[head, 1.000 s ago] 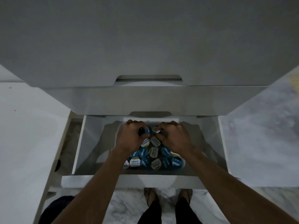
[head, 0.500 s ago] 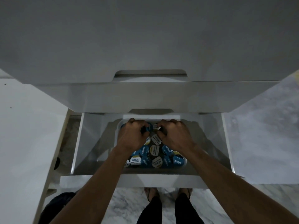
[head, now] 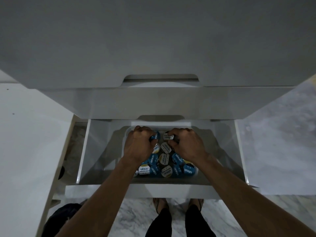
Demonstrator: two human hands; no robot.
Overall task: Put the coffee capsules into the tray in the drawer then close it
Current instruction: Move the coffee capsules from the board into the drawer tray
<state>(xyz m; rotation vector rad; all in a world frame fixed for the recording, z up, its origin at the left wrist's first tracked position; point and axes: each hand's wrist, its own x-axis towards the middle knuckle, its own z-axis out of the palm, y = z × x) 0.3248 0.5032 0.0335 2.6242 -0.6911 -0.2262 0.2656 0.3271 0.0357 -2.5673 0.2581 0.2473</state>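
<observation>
Inside the open drawer (head: 95, 151), the tray (head: 127, 134) holds capsules (head: 166, 171); both hands' fingers clutch more

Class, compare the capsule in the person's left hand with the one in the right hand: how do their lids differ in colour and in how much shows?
The left hand grips a capsule with a blue lid, mostly hidden behind the fingers. The right hand grips a capsule with a white lid, whose face shows more fully. Both are held at the far end of the tray, above the other capsules, in the open drawer.
</observation>
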